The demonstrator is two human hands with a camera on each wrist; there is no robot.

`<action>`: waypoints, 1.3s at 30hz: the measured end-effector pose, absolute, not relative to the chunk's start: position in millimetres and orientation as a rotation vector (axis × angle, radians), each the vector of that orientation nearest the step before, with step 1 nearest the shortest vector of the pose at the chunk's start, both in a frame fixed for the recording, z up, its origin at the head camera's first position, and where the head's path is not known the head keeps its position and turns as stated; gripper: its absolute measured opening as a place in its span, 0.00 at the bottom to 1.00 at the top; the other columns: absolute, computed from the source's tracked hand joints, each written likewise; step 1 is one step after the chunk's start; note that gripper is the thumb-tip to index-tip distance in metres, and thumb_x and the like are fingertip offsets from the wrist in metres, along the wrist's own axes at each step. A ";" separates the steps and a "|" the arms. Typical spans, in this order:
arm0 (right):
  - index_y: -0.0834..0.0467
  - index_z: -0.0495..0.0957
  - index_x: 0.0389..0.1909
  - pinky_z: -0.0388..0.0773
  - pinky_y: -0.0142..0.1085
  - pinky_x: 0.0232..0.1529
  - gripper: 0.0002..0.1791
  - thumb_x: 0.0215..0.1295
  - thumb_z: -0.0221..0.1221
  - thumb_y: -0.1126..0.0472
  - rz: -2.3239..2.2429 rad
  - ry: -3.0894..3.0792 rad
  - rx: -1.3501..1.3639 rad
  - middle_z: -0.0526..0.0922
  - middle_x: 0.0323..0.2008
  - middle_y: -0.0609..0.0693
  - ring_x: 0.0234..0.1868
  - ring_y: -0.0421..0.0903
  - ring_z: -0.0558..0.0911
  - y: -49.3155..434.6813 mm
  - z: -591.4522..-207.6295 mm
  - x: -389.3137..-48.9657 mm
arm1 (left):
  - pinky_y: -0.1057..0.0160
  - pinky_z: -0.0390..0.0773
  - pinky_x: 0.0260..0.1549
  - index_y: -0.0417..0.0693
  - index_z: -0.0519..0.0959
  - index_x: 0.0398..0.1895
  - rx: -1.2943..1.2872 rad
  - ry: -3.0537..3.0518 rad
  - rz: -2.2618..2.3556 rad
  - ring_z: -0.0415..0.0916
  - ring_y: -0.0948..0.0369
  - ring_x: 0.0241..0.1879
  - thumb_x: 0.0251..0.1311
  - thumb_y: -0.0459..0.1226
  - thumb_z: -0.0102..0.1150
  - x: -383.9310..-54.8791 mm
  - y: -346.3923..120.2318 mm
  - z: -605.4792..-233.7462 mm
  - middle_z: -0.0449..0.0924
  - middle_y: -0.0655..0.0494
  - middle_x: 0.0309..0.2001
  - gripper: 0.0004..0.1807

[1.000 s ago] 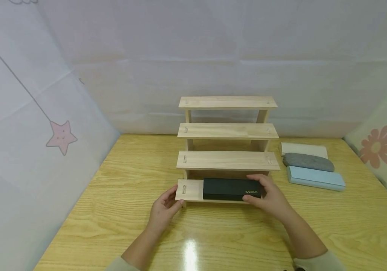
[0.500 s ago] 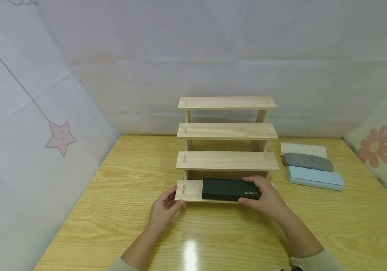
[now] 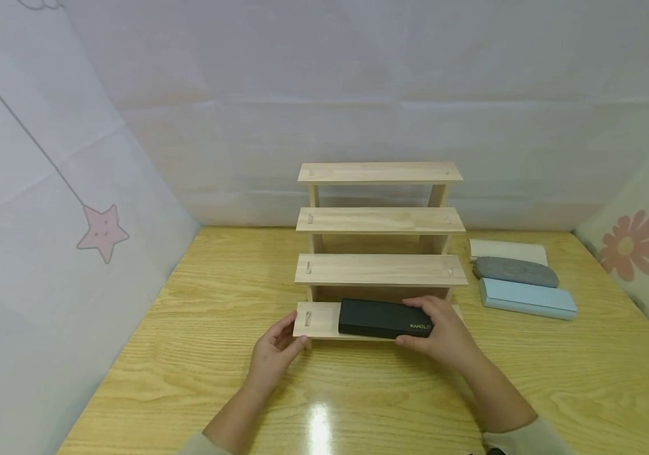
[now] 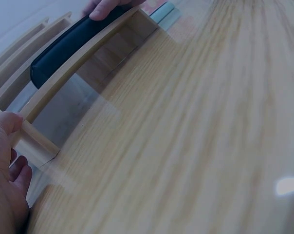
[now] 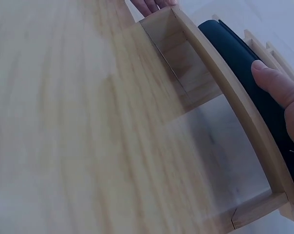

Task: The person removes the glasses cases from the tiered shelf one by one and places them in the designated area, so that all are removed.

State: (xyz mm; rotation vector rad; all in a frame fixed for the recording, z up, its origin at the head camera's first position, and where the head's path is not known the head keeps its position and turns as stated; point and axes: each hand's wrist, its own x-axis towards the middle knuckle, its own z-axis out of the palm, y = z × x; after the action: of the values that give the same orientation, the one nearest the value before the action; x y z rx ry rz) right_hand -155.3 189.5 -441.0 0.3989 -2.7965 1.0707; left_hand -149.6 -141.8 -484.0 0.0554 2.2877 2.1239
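Note:
A black glasses case (image 3: 378,317) with small gold lettering lies lengthwise on the lowest shelf of a pale wooden stepped display stand (image 3: 381,270). Its right end is turned slightly toward me. My right hand (image 3: 440,332) grips that end, thumb on the front side and fingers over the back. In the right wrist view the thumb presses on the case (image 5: 234,58) near the shelf's front edge. My left hand (image 3: 273,351) holds the left end of the lowest shelf between thumb and fingers. From the left wrist, the thumb of the left hand (image 4: 6,161) sits at the shelf corner.
Right of the stand, a cream case (image 3: 509,251), a grey case (image 3: 516,272) and a light blue case (image 3: 529,299) lie side by side on the wooden table (image 3: 188,354). White printed cloth (image 3: 244,126) hangs behind and at both sides.
My right hand has slid a little left along the black glasses case, whose right end has swung slightly toward me. The left hand stays at the shelf's end.

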 end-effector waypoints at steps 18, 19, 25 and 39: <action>0.56 0.76 0.59 0.71 0.57 0.59 0.39 0.45 0.77 0.48 1.190 -2.776 0.295 0.76 0.59 0.56 0.60 0.58 0.73 197.7 -431.0 -150.8 | 0.70 0.78 0.55 0.38 0.68 0.67 0.069 2.292 2.131 0.71 0.44 0.64 0.60 0.29 0.64 -149.6 -140.0 -484.1 0.70 0.40 0.66 0.31; 0.56 0.76 0.59 0.71 0.57 0.59 0.38 0.45 0.77 0.49 1.188 -2.773 0.295 0.76 0.59 0.56 0.60 0.58 0.73 198.5 -429.6 -150.4 | 0.70 0.78 0.55 0.38 0.68 0.68 0.069 2.292 2.130 0.70 0.44 0.65 0.60 0.30 0.65 -149.7 -140.0 -484.0 0.70 0.40 0.66 0.31; 0.56 0.75 0.59 0.71 0.57 0.59 0.38 0.46 0.76 0.48 1.195 -2.752 0.307 0.76 0.59 0.56 0.60 0.59 0.73 205.6 -421.7 -146.8 | 0.69 0.79 0.55 0.39 0.68 0.67 0.067 2.290 2.129 0.71 0.44 0.64 0.60 0.30 0.65 -150.1 -140.2 -484.6 0.70 0.40 0.66 0.31; 0.55 0.73 0.61 0.70 0.50 0.54 0.39 0.48 0.76 0.51 1.221 -2.728 0.235 0.73 0.61 0.57 0.61 0.58 0.70 232.2 -399.5 -131.9 | 0.69 0.78 0.56 0.39 0.69 0.67 0.055 2.297 2.129 0.70 0.44 0.65 0.59 0.30 0.65 -150.2 -140.8 -484.5 0.69 0.41 0.67 0.31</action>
State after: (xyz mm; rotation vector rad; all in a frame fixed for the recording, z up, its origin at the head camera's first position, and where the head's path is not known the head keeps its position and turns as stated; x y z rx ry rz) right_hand -131.9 232.2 -399.5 0.2353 -2.7285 1.2209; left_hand -150.2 -140.8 -484.5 0.0554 2.2971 2.1290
